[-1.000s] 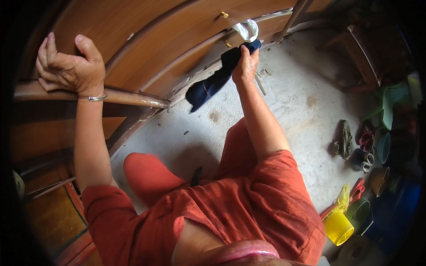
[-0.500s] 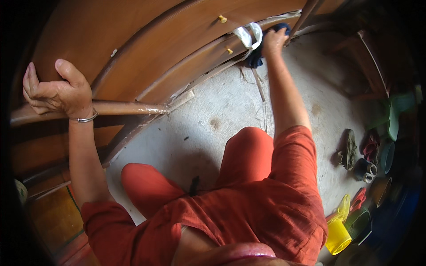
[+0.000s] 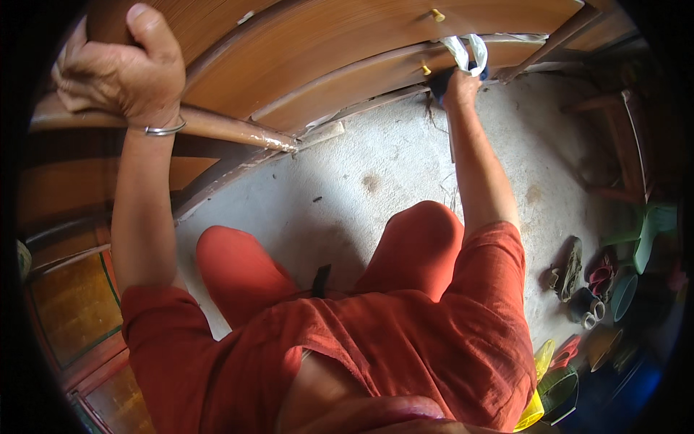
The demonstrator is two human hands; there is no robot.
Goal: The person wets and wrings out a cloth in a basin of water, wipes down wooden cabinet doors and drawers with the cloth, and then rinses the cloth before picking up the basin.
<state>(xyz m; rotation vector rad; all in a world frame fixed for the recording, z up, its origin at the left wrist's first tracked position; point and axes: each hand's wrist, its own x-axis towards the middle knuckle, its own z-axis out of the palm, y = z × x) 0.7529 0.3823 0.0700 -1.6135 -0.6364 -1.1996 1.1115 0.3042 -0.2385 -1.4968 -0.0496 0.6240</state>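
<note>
My left hand [image 3: 123, 69], a bangle [image 3: 165, 130] on its wrist, is raised in front of the wooden furniture beside a round wooden rail [image 3: 238, 134]. Its thumb stands apart from loosely curled fingers, and I see nothing held in it. My right arm stretches far forward, low along the drawers. There my right hand [image 3: 461, 88] is closed on a dark blue cloth [image 3: 439, 84], mostly covered by the hand. White plastic loops [image 3: 470, 54] hang from the gap above the lower drawer [image 3: 361, 90], just over that hand; whether they touch it is unclear.
Small yellow knobs [image 3: 437, 14] stick out from the drawer fronts. A wooden frame [image 3: 629, 145] stands on the grey floor [image 3: 347, 173] at the right. Shoes [image 3: 571, 267], a green plastic piece [image 3: 645, 239], basins and a yellow container [image 3: 531, 414] lie along the right side.
The view has shifted, so drawers and floor sit further right and higher. My left hand is higher and looks larger. My right hand with the cloth now sits beneath the white loops.
</note>
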